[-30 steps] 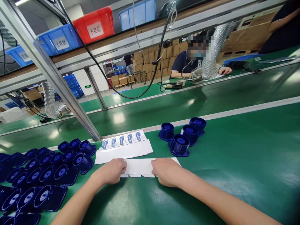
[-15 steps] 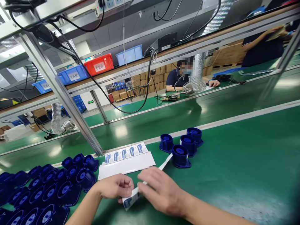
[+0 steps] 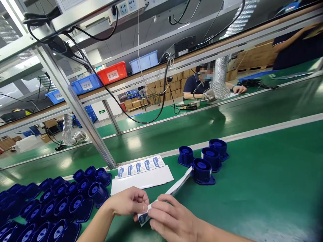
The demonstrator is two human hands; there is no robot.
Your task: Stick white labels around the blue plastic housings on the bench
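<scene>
My left hand [image 3: 130, 201] pinches a narrow white label strip [image 3: 180, 183] near its blue-printed end, thumb on top. Around the same strip, just to the right, are the curled fingers of my right hand [image 3: 176, 216], with the fingertips close to the printed end. The strip's far end rises up and right toward a blue round plastic housing [image 3: 202, 169], one of several grouped there; whether they touch I cannot tell. Behind my hands lie a printed label sheet [image 3: 140, 165] and white sheets [image 3: 143, 178]. Many more blue housings [image 3: 60, 206] crowd the left side.
A slanted metal post [image 3: 83, 117] stands behind the sheets, and a black cable [image 3: 163, 97] loops down. Red [image 3: 112, 73] and blue bins [image 3: 87, 84] sit on the shelf above. Across the green bench, a co-worker [image 3: 194, 87] sits beside a silver duct [image 3: 222, 80].
The view has shifted slightly, so the scene sits further right. My right hand's fingers have come down closer to my left fingertips and the strip's printed end.
</scene>
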